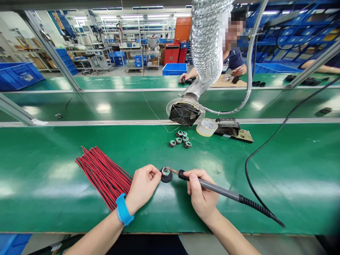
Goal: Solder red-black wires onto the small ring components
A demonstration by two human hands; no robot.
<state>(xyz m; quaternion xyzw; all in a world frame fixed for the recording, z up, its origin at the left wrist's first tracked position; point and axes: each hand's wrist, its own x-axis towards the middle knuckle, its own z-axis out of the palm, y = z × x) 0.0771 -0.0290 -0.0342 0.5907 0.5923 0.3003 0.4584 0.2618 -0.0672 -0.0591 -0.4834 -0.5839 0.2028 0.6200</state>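
My right hand point(200, 193) is closed around a grey soldering iron point(212, 187). Its tip rests on a small round circuit part point(166, 172) seated on a black disc point(166, 177) on the green mat. My left hand point(143, 184) is pinched shut at the part's left edge, holding a thin wire end against it. A blue band is on my left wrist. A bundle of red and black wires point(105, 175) lies just left of that hand.
Several small round parts point(181, 139) lie behind the work spot. A fume fan point(185, 113) on a silver duct, a tape roll point(207, 127) and a metal stand point(232, 129) sit further back. The iron's black cable point(265, 148) loops right. A co-worker point(233, 56) works across the belt.
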